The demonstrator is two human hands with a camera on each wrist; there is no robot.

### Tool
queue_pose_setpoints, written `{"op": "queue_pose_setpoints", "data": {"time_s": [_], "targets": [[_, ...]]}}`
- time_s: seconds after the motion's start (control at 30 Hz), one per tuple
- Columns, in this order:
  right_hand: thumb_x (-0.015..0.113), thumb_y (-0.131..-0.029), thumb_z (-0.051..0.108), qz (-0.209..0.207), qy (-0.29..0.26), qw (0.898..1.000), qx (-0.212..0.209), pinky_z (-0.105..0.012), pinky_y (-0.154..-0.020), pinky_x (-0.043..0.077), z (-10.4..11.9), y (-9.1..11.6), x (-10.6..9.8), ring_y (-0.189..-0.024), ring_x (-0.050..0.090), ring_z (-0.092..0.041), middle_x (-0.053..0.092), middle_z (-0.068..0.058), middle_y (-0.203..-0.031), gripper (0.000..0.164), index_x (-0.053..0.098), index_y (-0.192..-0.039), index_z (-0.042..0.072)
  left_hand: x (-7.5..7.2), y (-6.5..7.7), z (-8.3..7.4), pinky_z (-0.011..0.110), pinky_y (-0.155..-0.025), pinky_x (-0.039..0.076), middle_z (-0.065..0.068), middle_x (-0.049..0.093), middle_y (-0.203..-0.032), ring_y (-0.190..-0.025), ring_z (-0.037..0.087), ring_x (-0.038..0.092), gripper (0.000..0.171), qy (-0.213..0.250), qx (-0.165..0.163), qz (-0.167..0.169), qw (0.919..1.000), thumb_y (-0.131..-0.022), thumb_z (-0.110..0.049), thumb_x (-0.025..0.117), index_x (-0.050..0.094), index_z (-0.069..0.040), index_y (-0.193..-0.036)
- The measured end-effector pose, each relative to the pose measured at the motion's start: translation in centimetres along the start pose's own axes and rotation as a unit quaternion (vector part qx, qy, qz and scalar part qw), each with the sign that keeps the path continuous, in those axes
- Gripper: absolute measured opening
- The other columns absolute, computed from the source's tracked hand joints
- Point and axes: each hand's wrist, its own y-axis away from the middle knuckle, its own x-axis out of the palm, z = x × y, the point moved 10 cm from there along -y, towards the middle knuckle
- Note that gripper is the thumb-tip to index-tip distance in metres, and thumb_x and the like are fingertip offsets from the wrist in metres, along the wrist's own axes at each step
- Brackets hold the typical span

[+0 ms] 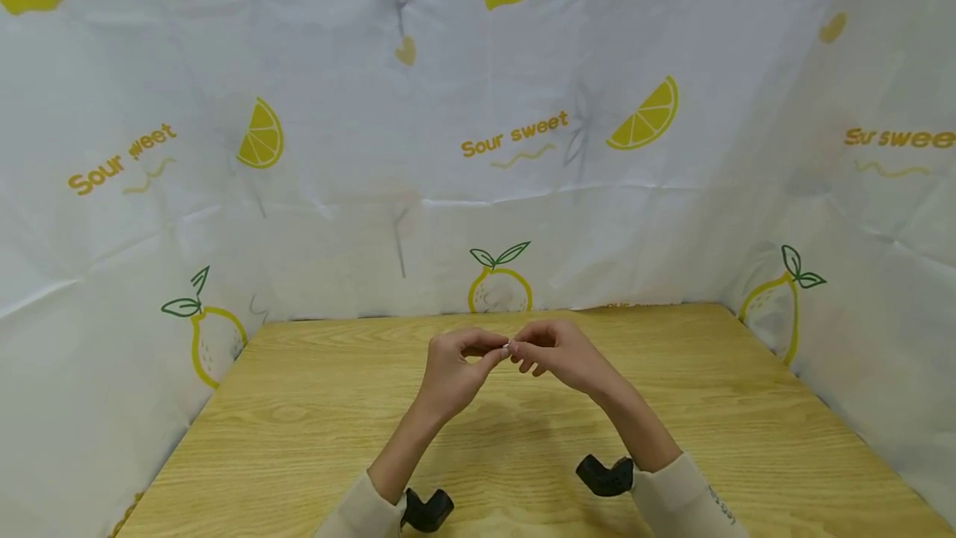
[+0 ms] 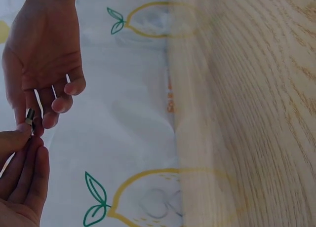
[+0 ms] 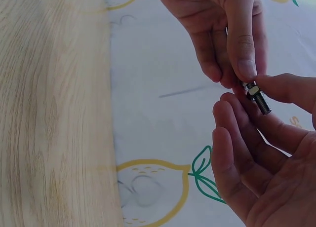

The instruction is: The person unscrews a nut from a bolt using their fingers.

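Note:
A small metal bolt with a hex nut [image 3: 254, 91] on its thread is held between both hands, above the table. My left hand [image 1: 457, 368] pinches one end of the bolt between thumb and fingertips. From the other side, the thumb and index finger of my right hand [image 1: 563, 355] close in at the nut. The threaded end [image 3: 265, 107] sticks out toward the right palm in the right wrist view. The right hand's other fingers [image 2: 61, 103] hang loosely curled. Fingertips hide the bolt's far end.
Under the hands lies a wood-grain table [image 1: 314, 422]. A white sheet [image 1: 336, 247] printed with lemons hangs behind it and along both sides. Black wrist mounts [image 1: 605, 476] stick out from the cuffs of the light sleeves [image 1: 680, 496].

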Motion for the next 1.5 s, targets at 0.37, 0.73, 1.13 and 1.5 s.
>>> {"op": "queue_pose_setpoints", "data": {"time_s": [0.37,0.73,1.13,1.5], "targets": [[0.070,-0.098,0.015,-0.025,0.004,0.999,-0.024,-0.030,-0.069,0.059,0.5,0.1,-0.4,-0.079,0.070,-0.015,0.075,-0.015,-0.100,0.019,0.075,-0.113,0.003,0.0,0.1,0.0,0.025,-0.078,0.063,0.002,0.081,-0.095,-0.082,0.013,0.076,0.010,0.002,0.000,0.000,1.0000,-0.090,-0.009,0.080,0.082,-0.012,-0.099],[0.074,-0.094,0.009,-0.029,-0.001,0.999,-0.032,-0.030,-0.068,0.060,0.5,-0.1,-0.3,-0.077,0.070,-0.014,0.075,-0.017,-0.101,0.024,0.071,-0.116,0.001,-0.1,-0.1,-0.3,0.025,-0.077,0.063,0.005,0.081,-0.094,-0.082,0.014,0.077,0.009,0.001,0.006,-0.006,1.0000,-0.090,-0.008,0.080,0.082,-0.008,-0.099],[0.054,-0.109,0.029,0.001,0.005,1.000,0.000,-0.037,-0.071,0.063,0.0,-0.2,0.5,-0.079,0.073,-0.022,0.075,-0.018,-0.094,0.036,0.074,-0.106,-0.001,-0.2,0.1,-0.7,0.025,-0.078,0.063,0.004,0.081,-0.095,-0.081,0.012,0.076,0.009,0.000,0.013,-0.007,0.9999,-0.091,-0.012,0.079,0.082,-0.010,-0.099],[0.061,-0.105,0.024,-0.008,-0.004,1.000,-0.002,-0.035,-0.072,0.062,0.1,0.0,0.2,-0.080,0.072,-0.019,0.075,-0.019,-0.096,0.030,0.073,-0.112,-0.002,-0.1,0.1,-0.8,0.026,-0.078,0.063,0.004,0.081,-0.094,-0.082,0.014,0.077,0.009,0.003,0.015,-0.004,0.9999,-0.091,-0.008,0.079,0.082,-0.010,-0.099]]}}
